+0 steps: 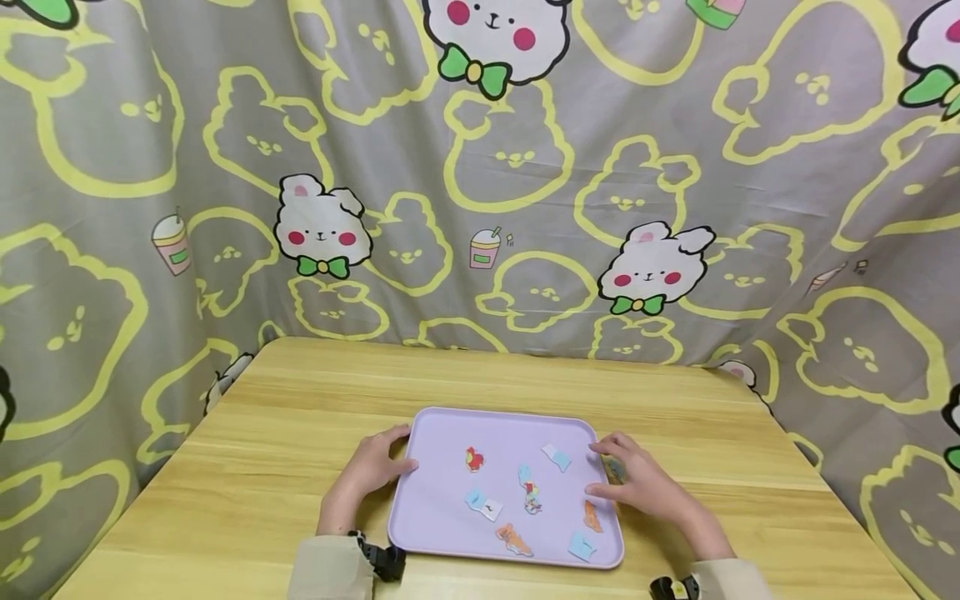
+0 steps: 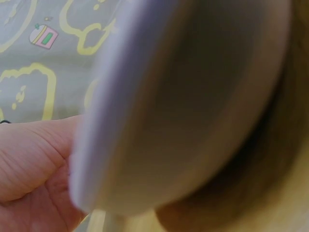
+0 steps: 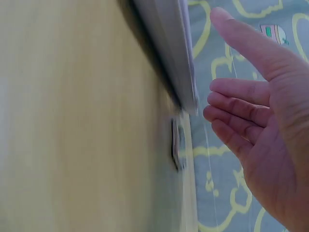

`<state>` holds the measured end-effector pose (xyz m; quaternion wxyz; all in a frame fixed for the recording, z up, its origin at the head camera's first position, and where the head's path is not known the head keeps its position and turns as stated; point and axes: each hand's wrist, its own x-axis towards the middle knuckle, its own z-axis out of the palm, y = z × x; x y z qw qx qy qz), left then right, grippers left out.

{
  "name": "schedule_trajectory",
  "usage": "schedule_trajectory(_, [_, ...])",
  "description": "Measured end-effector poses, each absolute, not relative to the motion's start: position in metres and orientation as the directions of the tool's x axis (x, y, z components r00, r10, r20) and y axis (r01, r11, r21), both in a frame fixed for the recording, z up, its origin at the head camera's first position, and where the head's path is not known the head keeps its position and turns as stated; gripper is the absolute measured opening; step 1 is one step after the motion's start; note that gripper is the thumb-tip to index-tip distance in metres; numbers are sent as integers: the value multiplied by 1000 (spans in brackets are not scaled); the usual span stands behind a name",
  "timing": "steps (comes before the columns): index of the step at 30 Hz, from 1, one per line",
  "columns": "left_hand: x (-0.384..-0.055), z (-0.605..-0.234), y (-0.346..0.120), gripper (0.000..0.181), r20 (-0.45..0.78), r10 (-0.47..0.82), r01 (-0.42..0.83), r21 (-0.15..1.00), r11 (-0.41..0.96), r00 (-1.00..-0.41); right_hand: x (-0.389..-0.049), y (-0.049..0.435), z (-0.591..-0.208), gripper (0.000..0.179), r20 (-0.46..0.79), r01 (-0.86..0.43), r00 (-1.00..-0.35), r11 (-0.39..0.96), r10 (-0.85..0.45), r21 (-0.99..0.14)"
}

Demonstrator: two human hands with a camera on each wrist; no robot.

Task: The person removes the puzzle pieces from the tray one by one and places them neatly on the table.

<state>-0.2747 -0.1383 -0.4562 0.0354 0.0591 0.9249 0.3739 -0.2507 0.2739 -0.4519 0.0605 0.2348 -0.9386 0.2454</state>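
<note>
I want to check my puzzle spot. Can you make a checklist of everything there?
Surface: wooden table, with a lilac tray on it.
Job's things: small picture pieces scattered on the tray.
Clutter: nothing seen.
Hands: left hand grips the tray's left edge; right hand rests at its right edge, fingers straight, by a piece.
Cables: nothing seen.
Surroundings: bunny-print curtain on three sides.

My left hand point(image 2: 29, 179) sits low at the left, its palm right against the blurred rim of the lilac plastic tray point(image 2: 104, 111), which fills most of the view. Behind hangs the grey curtain with yellow outlines point(image 2: 29, 63).
</note>
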Motion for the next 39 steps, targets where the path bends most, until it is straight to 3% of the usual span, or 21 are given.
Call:
schedule_trajectory(14, [-272,-454,-139,57,-17,139,89,695,714,-990,-253,233,-453,68,226,-580,-812,703,-537,-412])
schedule_trajectory(26, [-273,-454,-140,57,-22,130,79,690,719,-991,-253,206,-450,79,142,-603,-787,702,-600,-379])
schedule_trajectory(39, [-273,-453,-140,57,-30,129,71,696,715,-991,-261,194,-449,66,57,-603,-779,720,-625,-342])
